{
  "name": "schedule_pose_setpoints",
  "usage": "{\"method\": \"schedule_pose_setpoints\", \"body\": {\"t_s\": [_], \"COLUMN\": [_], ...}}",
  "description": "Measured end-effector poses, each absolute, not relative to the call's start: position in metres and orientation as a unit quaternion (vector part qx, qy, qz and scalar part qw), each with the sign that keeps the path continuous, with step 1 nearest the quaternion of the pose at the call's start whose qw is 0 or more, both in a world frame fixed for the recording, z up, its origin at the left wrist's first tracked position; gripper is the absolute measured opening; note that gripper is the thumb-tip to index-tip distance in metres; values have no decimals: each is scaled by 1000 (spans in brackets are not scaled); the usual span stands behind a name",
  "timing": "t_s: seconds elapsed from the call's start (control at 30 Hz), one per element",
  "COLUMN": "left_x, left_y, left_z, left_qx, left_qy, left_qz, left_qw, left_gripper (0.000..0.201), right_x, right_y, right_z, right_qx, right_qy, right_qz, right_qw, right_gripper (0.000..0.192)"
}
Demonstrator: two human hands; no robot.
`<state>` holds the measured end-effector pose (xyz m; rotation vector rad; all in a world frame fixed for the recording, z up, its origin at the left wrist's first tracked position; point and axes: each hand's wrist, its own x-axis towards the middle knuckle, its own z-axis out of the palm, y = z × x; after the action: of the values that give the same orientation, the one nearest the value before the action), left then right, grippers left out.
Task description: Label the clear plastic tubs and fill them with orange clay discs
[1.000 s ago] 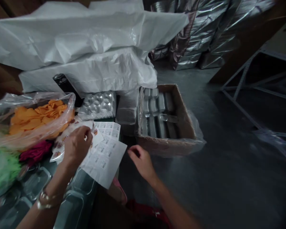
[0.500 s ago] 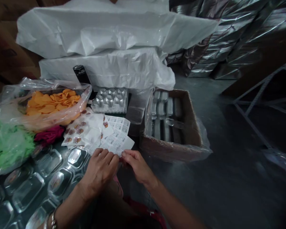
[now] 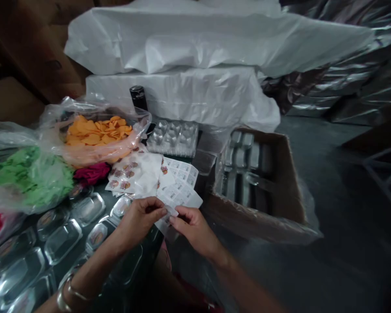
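A small white sticker (image 3: 172,211) is stretched between my two hands at the front edge of the table. My left hand (image 3: 143,219) pinches its left side between thumb and fingers. From the right, my right hand (image 3: 193,228) pinches the other side with thumb and forefinger. Just behind my fingers lie white label sheets (image 3: 182,195) printed with rows of small labels. Left of those are sheets of round logo stickers (image 3: 125,176), partly overlapping. Clear plastic tubs (image 3: 63,241) stand by my left forearm, some with a logo sticker on top.
Bags of orange pieces (image 3: 97,132) and green pieces (image 3: 29,174) stand at left, near a dark pink cloth (image 3: 91,174). A clear moulded tray (image 3: 173,138) and black cylinder (image 3: 138,99) are behind. An open carton (image 3: 295,182) holding stacked plastic containers is at right.
The view has swung left, so the scene sits further right. My left hand has turned and its fingers have drawn into a pinch, with a small sticker now visible between my hands.
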<state>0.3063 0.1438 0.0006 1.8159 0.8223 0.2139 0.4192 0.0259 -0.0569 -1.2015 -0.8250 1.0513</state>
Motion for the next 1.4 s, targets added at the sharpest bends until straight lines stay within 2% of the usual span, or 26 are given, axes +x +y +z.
{"method": "schedule_pose_setpoints", "body": {"t_s": [0.13, 0.23, 0.27, 0.3, 0.37, 0.43, 0.53, 0.63, 0.77, 0.93, 1.2, 1.4], "left_x": [290, 274, 271, 269, 270, 274, 282, 288, 294, 306, 321, 325], "left_y": [183, 236, 254, 271, 298, 314, 322, 320, 309, 289, 280, 278], "left_z": [6, 10, 10, 8, 4, 0, -3, 1, 6, -3, -16, -18], "left_qx": [709, 666, 661, 660, 664, 672, 689, 704, 728, 759, 830, 858], "left_qy": [413, 471, 477, 479, 478, 474, 452, 428, 407, 385, 363, 347], "left_qz": [193, 278, 284, 283, 264, 242, 202, 161, 120, 85, 20, 7], "left_qw": [538, 507, 504, 505, 510, 515, 529, 543, 539, 518, 424, 379], "left_gripper": [25, 30, 30, 29, 22, 16, 12, 16, 22, 24, 22, 25], "right_x": [435, 456, 462, 467, 470, 468, 462, 465, 482, 483, 455, 459], "right_y": [50, 99, 122, 146, 193, 229, 249, 234, 193, 159, 158, 158], "right_z": [-53, -48, -46, -46, -47, -53, -63, -66, -62, -69, -78, -82], "right_qx": [-563, -597, -602, -606, -611, -611, -612, -601, -597, -657, -694, -687], "right_qy": [-448, -531, -560, -592, -633, -650, -660, -676, -692, -662, -653, -660], "right_qz": [406, 282, 233, 200, 186, 191, 202, 209, 178, 150, 77, 79], "right_qw": [564, 531, 519, 493, 437, 410, 386, 371, 365, 327, 294, 294], "right_gripper": [17, 8, 16, 36, 76, 97, 110, 116, 118, 114, 106, 96]}}
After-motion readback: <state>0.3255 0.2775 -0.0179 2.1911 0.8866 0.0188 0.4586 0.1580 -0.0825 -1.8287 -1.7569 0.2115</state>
